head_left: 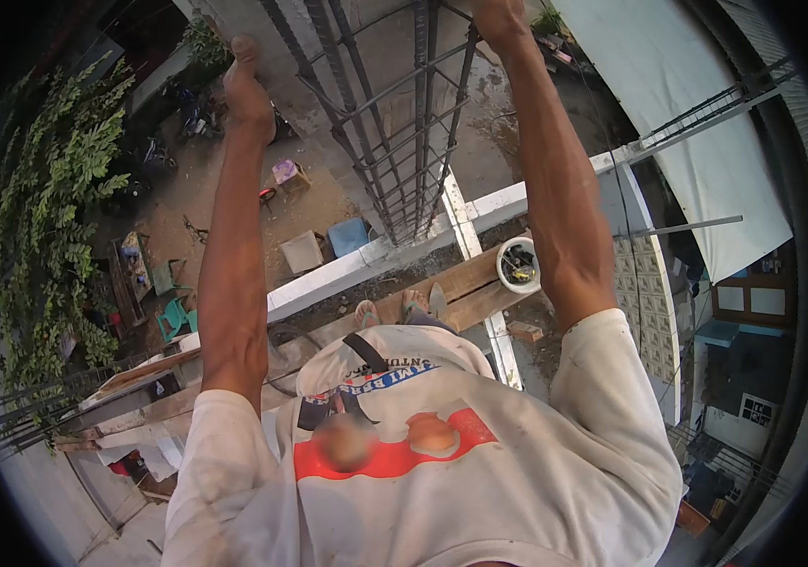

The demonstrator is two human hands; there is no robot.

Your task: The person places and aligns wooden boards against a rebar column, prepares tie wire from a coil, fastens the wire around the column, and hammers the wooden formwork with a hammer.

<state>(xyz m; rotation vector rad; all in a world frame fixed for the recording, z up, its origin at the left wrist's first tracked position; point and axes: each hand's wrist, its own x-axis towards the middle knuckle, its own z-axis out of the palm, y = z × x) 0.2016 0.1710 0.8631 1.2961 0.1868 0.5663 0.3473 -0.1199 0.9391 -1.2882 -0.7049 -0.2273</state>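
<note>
A tall column cage of steel rebar (pixel 394 123) rises between my raised arms, its bars tied with square hoops. My left hand (pixel 246 80) is up to the left of the cage, apart from it in view. It is seen nearly edge-on, and its finger pose is unclear. At the top edge, my right hand (pixel 500 17) is beside the cage's right bars. The frame cuts off its fingers, so any hold is hidden.
My feet (pixel 367 314) are on wooden planks (pixel 472 288) high above the ground. A white bucket (pixel 518 265) with items inside stands right. Concrete beams (pixel 323 276) cross below. Ground level has chairs (pixel 174 319); leafy branches (pixel 54 208) hang left.
</note>
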